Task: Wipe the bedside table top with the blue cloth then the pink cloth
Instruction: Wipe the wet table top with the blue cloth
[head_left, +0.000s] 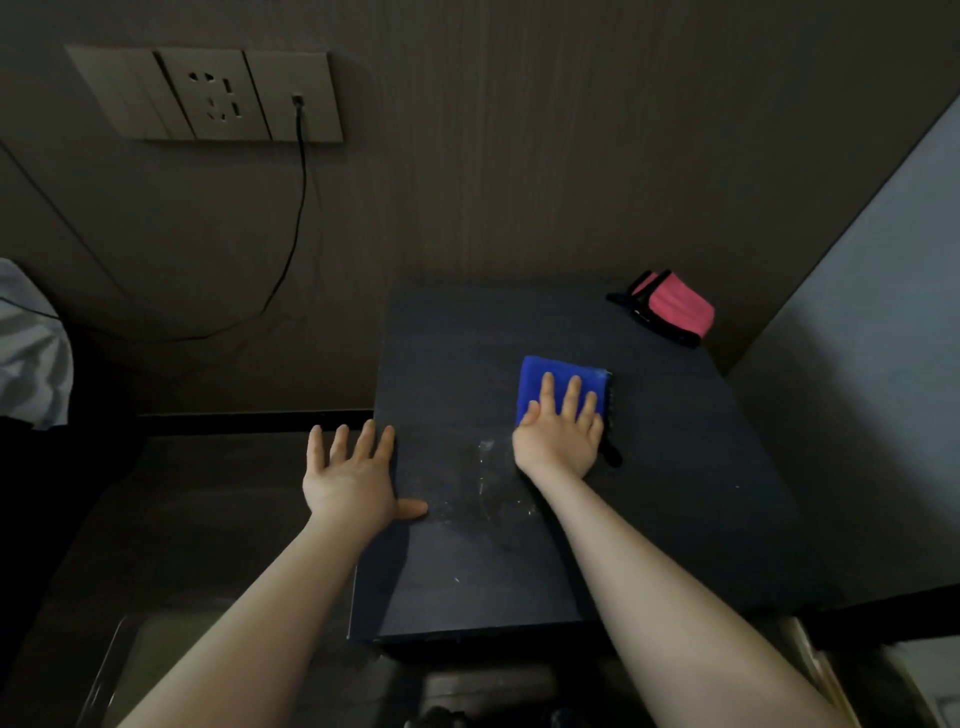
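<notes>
The dark bedside table top (649, 519) fills the middle of the view, with pale dusty smears near its centre. A folded blue cloth (561, 376) lies flat on it, and my right hand (561, 431) presses down on the cloth's near half with fingers spread. The folded pink cloth (675, 309), edged in black, rests at the table's far right corner, untouched. My left hand (353, 475) lies flat on the table's left edge, fingers apart, thumb on the top, holding nothing.
A wall socket panel (208, 93) sits upper left with a black cable (298, 218) hanging down from it. White bedding (28, 353) shows at the far left. A pale wall (883, 364) stands close along the table's right side.
</notes>
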